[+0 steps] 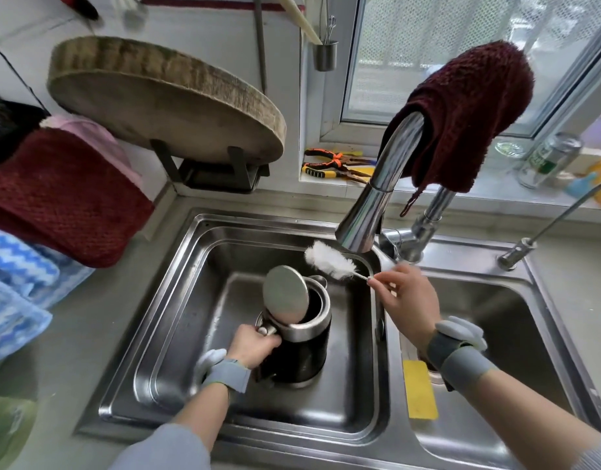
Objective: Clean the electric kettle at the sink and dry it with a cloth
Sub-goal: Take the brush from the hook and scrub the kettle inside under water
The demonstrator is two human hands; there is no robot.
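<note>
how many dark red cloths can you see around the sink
2. One dark red cloth is draped over the faucet above the sink; the other dark red cloth hangs at the left over the counter. Others may lie out of view.

My kettle (297, 347) stands upright in the left basin of the sink (177, 334), black-bodied with a steel rim and a small spout at its 1 o'clock side. Its round steel lid (285, 295) is hinged open, tilted up over the handle side at 7 o'clock, so the dark inside shows. A white fluffy brush (329, 264) on a thin white stem hangs in the air at 2 o'clock from the kettle, apart from it, head toward 10 o'clock. A dark red cloth (468, 110) is draped over the tap at 1 o'clock.
</note>
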